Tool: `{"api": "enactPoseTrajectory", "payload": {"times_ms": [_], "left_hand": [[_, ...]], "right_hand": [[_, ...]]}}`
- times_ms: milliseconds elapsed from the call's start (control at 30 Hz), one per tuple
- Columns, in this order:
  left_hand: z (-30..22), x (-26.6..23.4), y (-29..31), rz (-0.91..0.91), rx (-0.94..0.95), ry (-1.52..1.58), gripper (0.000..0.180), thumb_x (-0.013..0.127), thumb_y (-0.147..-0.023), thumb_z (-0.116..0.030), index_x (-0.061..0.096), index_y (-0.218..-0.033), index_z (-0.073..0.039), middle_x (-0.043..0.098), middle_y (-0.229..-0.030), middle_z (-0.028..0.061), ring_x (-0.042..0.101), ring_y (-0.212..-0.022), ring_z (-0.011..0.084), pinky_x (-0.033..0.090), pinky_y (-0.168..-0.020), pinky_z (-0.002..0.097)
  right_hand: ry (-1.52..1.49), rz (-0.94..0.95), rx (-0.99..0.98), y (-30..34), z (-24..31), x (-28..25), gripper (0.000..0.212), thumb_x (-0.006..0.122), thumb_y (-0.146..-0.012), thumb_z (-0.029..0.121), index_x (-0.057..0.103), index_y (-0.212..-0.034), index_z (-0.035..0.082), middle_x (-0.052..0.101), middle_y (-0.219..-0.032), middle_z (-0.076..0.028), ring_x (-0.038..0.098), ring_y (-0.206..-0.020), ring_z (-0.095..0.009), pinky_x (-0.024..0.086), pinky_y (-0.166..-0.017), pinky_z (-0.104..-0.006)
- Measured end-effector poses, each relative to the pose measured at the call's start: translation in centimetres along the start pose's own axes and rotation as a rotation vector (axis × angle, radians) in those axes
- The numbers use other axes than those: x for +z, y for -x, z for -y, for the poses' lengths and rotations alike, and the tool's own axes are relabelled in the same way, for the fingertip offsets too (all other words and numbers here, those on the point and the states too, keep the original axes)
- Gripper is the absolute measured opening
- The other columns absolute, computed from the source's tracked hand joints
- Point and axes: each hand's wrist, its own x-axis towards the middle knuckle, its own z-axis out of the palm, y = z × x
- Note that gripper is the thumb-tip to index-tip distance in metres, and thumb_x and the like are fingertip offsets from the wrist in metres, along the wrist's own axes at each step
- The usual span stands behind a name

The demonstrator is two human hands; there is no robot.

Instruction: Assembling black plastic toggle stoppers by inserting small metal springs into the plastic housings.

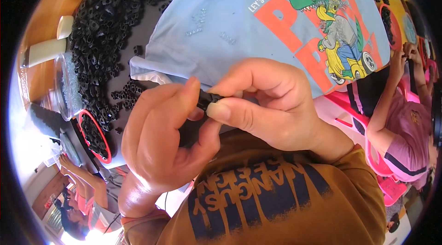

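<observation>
A small black plastic part [206,101] is pinched between my two hands, close in front of my body. My left hand [161,130] holds its left end with thumb and fingertips, the other fingers curled. On its other side, the thumb and index finger of my right hand [271,107] press together on it. Fingertips cover much of the part, so its exact shape is hidden. Just beyond my hands lies a light blue printed cloth [221,24], with small metal springs [199,17] scattered on it in clusters.
A large heap of small black plastic parts [99,37] covers the table's left side. Beside it stand a clear container [60,84] of springs and a red-rimmed tray [108,155] of black parts. Another person [405,130] works at the right near pink chairs; others sit at the lower left.
</observation>
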Motion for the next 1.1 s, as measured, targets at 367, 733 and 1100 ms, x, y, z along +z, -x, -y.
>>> {"api": "enactPoseTrajectory", "payload": {"times_ms": [367, 733, 1100], "left_hand": [[0.1, 1.3, -0.2, -0.096, 0.042, -0.004, 0.034, 0.072, -0.07, 0.003, 0.061, -0.102, 0.004, 0.064, -0.082, 0.0148, 0.064, -0.067, 0.0231, 0.053, -0.055, 0.0283], [-0.2, 1.0, -0.3, -0.086, 0.006, -0.068, 0.036, 0.077, -0.069, 0.0, 0.06, -0.1, 0.004, 0.063, -0.082, 0.0142, 0.063, -0.065, 0.0228, 0.052, -0.053, 0.0289], [0.5, -0.6, -1.9, -0.067, -0.056, 0.13, 0.037, 0.077, -0.062, -0.003, 0.062, -0.095, 0.002, 0.061, -0.075, 0.01, 0.059, -0.055, 0.0174, 0.047, -0.051, 0.0274]], "right_hand": [[-0.036, 0.04, -0.079, -0.1, 0.3, -0.3, 0.013, 0.059, -0.087, -0.006, 0.058, -0.1, -0.006, 0.065, -0.089, -0.01, 0.063, -0.081, -0.012, 0.05, -0.07, -0.0224], [-0.136, 0.004, -0.024, -0.6, 0.7, -0.4, 0.011, 0.055, -0.093, 0.005, 0.061, -0.091, -0.005, 0.066, -0.078, -0.005, 0.06, -0.073, -0.007, 0.048, -0.063, -0.0208], [0.143, 0.008, 0.016, -0.3, 1.0, -0.8, 0.016, 0.055, -0.094, 0.011, 0.063, -0.095, -0.002, 0.067, -0.082, -0.004, 0.06, -0.075, -0.009, 0.047, -0.066, -0.0229]]}}
